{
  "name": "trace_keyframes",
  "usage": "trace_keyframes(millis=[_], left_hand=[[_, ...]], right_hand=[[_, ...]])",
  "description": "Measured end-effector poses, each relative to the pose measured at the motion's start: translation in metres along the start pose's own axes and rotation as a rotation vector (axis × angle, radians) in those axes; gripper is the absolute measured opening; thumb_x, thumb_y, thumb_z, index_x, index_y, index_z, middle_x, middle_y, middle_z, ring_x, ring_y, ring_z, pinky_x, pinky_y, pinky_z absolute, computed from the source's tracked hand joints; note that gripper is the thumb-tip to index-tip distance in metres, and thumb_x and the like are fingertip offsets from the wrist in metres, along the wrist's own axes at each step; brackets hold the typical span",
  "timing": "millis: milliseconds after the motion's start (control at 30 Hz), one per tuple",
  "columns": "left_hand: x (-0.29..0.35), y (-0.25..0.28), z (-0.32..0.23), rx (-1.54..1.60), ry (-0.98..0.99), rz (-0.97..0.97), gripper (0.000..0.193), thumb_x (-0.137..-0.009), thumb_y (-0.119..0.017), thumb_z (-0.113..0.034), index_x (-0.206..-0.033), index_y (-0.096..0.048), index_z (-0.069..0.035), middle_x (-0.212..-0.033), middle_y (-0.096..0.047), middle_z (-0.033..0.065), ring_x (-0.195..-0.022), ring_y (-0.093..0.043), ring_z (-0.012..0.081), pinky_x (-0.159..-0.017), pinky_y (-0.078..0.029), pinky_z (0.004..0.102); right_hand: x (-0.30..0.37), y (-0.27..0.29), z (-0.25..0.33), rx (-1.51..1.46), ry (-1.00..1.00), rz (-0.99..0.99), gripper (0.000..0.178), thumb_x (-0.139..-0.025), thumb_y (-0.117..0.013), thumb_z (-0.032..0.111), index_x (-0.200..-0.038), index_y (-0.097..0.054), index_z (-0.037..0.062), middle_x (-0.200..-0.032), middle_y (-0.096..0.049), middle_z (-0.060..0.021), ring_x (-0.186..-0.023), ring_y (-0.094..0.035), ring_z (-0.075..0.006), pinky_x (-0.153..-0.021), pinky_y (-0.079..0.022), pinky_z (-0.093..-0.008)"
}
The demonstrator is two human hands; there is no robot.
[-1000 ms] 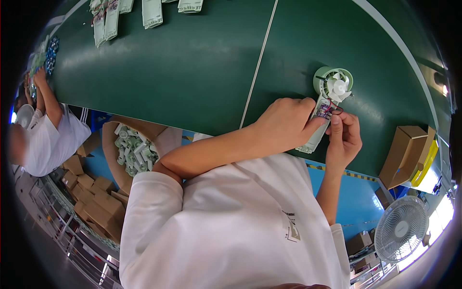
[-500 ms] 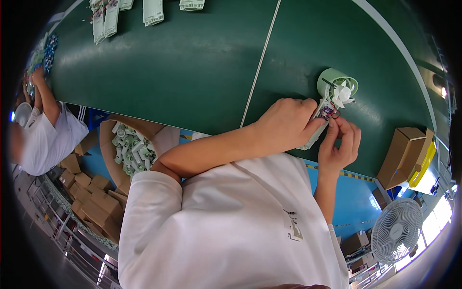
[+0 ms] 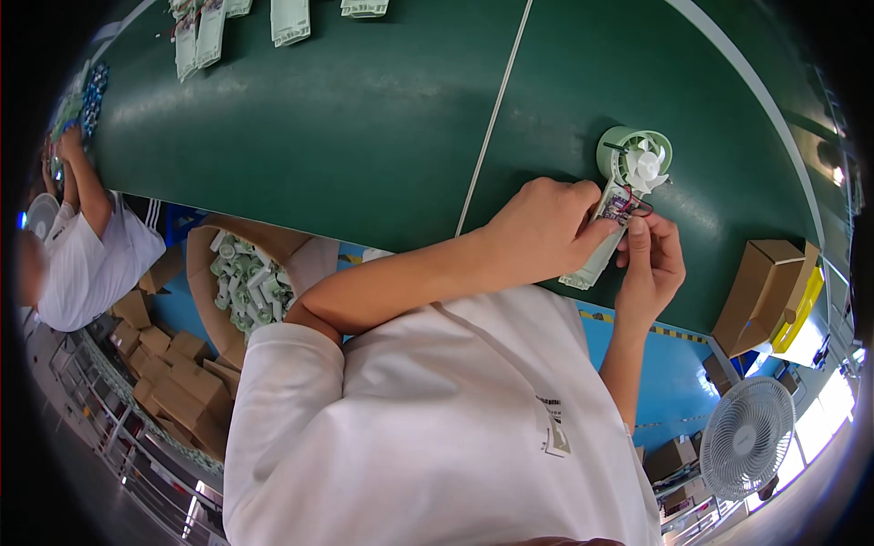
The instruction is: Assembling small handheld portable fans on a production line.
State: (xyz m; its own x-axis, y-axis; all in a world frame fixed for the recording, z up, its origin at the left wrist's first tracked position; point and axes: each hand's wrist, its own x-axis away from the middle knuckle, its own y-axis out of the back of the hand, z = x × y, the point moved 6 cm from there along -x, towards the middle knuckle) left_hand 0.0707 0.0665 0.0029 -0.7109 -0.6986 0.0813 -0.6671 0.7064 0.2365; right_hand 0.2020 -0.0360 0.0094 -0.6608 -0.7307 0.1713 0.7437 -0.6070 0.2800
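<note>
Near the near edge of the bench (image 3: 364, 164), the left hand (image 3: 546, 229) is grasping the pale-green fan (image 3: 597, 262); the right hand (image 3: 651, 264) is shifting from the circuit board (image 3: 618, 206) toward the wire loop (image 3: 650, 207), fingers' grip unclear, leaving the board more exposed.

Own hands: 2, i.e. 1 left hand (image 3: 543, 229) + 1 right hand (image 3: 650, 269). Half-built mini fan (image 3: 619, 186) at them: 1, w/ 1 white blade wheel (image 3: 647, 167) & 1 circuit bd. (image 3: 618, 205) Other green housings (image 3: 290, 20), far edge, upper L: approx. 5, overlapping & cut off, so can't swear to it. Open parts carton (image 3: 203, 296): 1; small parts (image 3: 250, 284) inside, 10+. Brown boxes (image 3: 189, 396), lower L: 5+. Open box (image 3: 756, 296), R side: 1. Caged white fan (image 3: 747, 439), lower R: 1. Co-worker (image 3: 96, 264), far L: 1. Green table (image 3: 364, 136): 1, w/ 1 pale line (image 3: 492, 123) across.
</note>
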Motion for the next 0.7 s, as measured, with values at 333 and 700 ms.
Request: trace_keyframes(millis=[333,700], left_hand=[[0.000,-0.001,-0.002,0.012,0.021,0.010,0.028,-0.085,-0.071,-0.019,-0.072,-0.055,0.000,-0.056,-0.057,0.0101,-0.043,-0.053,0.0218,-0.043,-0.042,0.0324],[-0.002,-0.001,0.001,0.055,-0.006,0.000,0.026,-0.086,-0.070,-0.016,-0.073,-0.055,0.002,-0.057,-0.057,0.0118,-0.044,-0.053,0.0226,-0.043,-0.041,0.0333]], right_hand=[[0.003,-0.001,-0.001,-0.052,0.147,-0.067,0.009,-0.093,-0.064,0.006,-0.100,-0.064,0.0006,-0.094,-0.064,-0.0024,-0.067,-0.052,-0.0037,-0.054,-0.041,-0.0174],[0.007,-0.010,0.046,0.769,0.769,-0.016,0.005,-0.090,-0.067,0.004,-0.094,-0.067,0.0009,-0.095,-0.064,-0.0023,-0.074,-0.059,-0.0063,-0.055,-0.046,-0.0191]])
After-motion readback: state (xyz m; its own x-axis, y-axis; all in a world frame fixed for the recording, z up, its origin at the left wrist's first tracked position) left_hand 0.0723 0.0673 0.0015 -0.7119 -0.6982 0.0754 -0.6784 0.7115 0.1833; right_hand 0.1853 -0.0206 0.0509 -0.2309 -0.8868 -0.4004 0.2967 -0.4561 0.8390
